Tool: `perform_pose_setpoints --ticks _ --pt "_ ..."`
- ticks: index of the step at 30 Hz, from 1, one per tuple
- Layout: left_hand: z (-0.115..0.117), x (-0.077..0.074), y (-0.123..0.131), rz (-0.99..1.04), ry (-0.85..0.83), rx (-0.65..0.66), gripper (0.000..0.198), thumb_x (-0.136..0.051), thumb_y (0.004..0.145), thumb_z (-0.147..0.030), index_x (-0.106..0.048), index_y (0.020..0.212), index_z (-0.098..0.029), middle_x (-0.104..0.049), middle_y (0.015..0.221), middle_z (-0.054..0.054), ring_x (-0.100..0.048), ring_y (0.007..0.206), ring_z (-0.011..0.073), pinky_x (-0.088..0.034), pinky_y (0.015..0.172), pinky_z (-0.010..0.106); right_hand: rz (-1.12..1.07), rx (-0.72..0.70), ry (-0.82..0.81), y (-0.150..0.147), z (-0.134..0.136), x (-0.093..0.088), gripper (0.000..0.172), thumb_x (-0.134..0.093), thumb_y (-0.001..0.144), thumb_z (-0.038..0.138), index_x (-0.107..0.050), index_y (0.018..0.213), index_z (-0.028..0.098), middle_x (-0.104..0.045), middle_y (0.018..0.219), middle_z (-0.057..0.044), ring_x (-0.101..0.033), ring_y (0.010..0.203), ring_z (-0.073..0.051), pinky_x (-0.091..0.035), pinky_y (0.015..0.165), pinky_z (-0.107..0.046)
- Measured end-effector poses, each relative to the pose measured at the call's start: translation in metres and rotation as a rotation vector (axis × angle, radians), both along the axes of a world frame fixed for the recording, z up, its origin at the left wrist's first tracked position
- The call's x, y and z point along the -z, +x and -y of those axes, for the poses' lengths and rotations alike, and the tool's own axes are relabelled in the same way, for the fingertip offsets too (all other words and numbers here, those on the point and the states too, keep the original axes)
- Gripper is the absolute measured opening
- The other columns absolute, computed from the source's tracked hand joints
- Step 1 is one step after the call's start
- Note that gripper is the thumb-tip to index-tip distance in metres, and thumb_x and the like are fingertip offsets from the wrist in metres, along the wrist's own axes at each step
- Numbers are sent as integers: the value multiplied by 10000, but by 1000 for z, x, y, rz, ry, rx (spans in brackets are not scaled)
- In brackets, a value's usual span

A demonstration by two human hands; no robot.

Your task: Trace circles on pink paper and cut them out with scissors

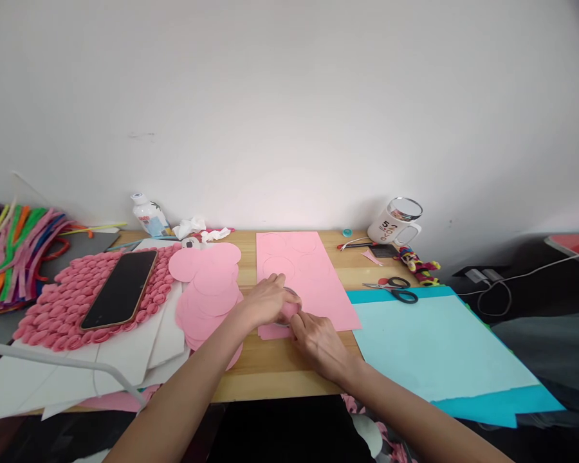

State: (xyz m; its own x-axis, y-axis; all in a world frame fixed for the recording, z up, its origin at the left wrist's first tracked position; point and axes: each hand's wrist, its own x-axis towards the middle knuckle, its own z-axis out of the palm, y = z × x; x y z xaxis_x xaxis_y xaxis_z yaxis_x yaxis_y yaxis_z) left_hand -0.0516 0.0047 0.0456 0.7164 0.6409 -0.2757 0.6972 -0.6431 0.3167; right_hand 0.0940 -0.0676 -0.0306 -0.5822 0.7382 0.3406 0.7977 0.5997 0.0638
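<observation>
A pink paper sheet point(303, 283) with several drawn circle outlines lies on the wooden table, with more pink paper under its near edge. My left hand point(268, 301) grips a round, clear, rimmed disc point(289, 310) near the sheet's bottom left, pressing it flat. Against the disc's right edge, my right hand point(316, 337) has its fingers pinched together; whatever they hold is hidden. Left of my hands is a loose pile of cut pink paper circles point(215, 283), partly covered by my left forearm.
Scissors point(393, 287) lie right of the sheet, beside blue paper point(434, 347). A white mug point(390, 222) and small figure point(417, 265) stand behind. Leftward are a phone point(120, 289) on a pink petalled piece point(58, 308), pipe cleaners point(22, 257), a bottle point(150, 215) and a white cable point(77, 361).
</observation>
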Motion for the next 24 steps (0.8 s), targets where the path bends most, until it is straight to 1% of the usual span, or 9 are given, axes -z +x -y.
perform_pose_setpoints --ticks 5,7,9,12,14,16,19,20,24 --pt "-1 1 1 -41 -18 -24 361 -636 697 -247 -621 1046 -338 -413 883 20 -427 931 202 -366 727 259 -84 34 -2 18 -5 -1 235 -381 695 -35 -443 665 189 -536 583 -18 -467 483 -150 -250 429 -259" --pt "0 0 1 -53 -9 -33 383 -631 707 -257 -605 1079 -344 -417 897 22 -432 941 204 -372 735 264 -178 47 -33 25 -7 -7 209 -395 726 -5 -484 679 178 -546 595 -13 -488 506 -138 -298 459 -244" --pt "3 0 2 -69 31 -30 361 -604 730 -246 -600 1079 -339 -431 908 30 -441 936 209 -380 725 271 -327 77 -113 31 -12 -15 174 -418 778 46 -541 746 165 -583 658 -16 -514 541 -120 -349 502 -225" --pt "11 2 6 -119 106 -23 337 -529 756 -148 -596 1057 -285 -471 930 62 -458 900 224 -388 694 295 -564 151 -253 39 -29 -32 145 -446 832 135 -588 833 159 -615 750 -26 -533 578 -106 -403 562 -219" --pt "18 3 10 -153 136 -18 361 -478 725 -36 -586 1022 -210 -501 940 92 -464 889 235 -389 685 310 -640 160 -319 40 -46 -44 147 -456 830 160 -602 842 157 -619 749 -23 -538 604 -111 -422 583 -227" --pt "26 3 15 -175 155 -15 386 -457 668 43 -564 985 -148 -521 958 121 -470 899 247 -390 693 325 -631 136 -417 36 -67 -57 160 -457 823 172 -612 853 153 -618 729 -19 -546 629 -118 -431 589 -229" --pt "34 2 21 -196 179 -22 419 -458 619 82 -526 986 -109 -524 1037 159 -481 930 261 -390 735 357 -433 19 -682 17 -95 -76 255 -387 821 126 -622 921 132 -625 747 -28 -568 641 -109 -433 568 -212" --pt "36 2 22 -202 184 -30 433 -458 616 85 -516 1000 -105 -520 1062 170 -484 941 267 -390 747 370 -382 -32 -735 8 -102 -82 260 -404 796 104 -637 907 136 -629 733 -21 -575 646 -106 -430 558 -201" --pt "41 3 28 -242 197 -93 477 -436 626 97 -490 1060 -93 -514 1096 218 -494 985 327 -412 709 395 -161 -202 -929 -33 -121 -96 226 -511 652 36 -687 693 172 -648 614 26 -572 541 -94 -401 484 -179"
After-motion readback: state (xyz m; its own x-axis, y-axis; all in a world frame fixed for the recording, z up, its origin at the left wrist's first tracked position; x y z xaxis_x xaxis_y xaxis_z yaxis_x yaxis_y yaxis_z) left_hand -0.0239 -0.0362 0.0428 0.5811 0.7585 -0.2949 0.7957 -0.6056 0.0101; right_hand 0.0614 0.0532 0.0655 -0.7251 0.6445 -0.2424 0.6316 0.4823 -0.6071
